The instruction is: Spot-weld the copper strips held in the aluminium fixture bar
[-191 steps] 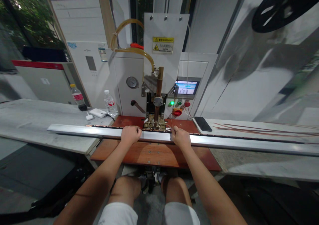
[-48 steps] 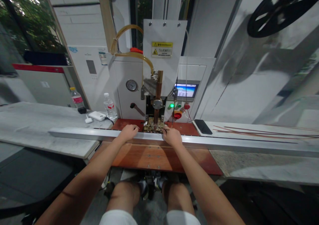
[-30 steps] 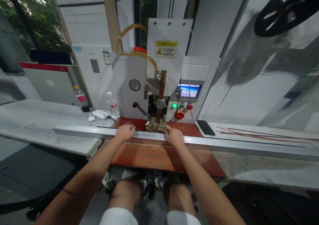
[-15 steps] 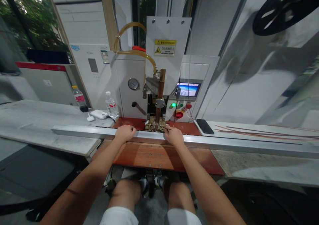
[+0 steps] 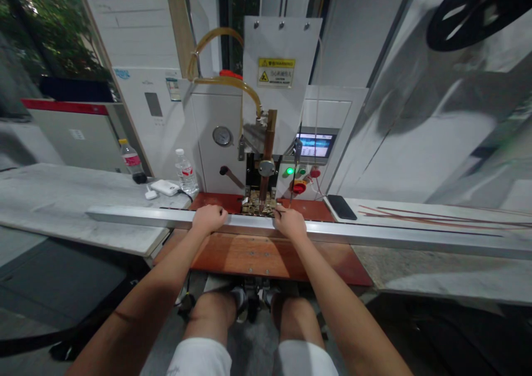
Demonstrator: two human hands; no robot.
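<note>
A long silver metal bar [image 5: 249, 223] lies crosswise in front of a white bench machine [image 5: 281, 37]. Along its back edge runs a thin dark strip [image 5: 415, 229], which passes the machine's brass-coloured fixture [image 5: 251, 203]. My left hand [image 5: 209, 219] rests on the bar left of the fixture, closed around the strip, its fingertips partly hidden. Just right of the fixture, my right hand [image 5: 291, 222] pinches the strip between thumb and fingers. An upright copper-coloured electrode [image 5: 269, 137] comes down onto the fixture between my hands.
A reddish-brown board [image 5: 266, 257] lies under the bar. At left stand a water bottle [image 5: 185, 172], a cola bottle [image 5: 133, 161] and a white power bank [image 5: 165, 187]. A phone [image 5: 341, 207] and several loose copper-coloured strips [image 5: 415, 216] lie at right.
The view has tipped slightly down, so the machine sits higher in the picture. Both hands keep their places on the bar. The machine's screen shows a different pattern.
</note>
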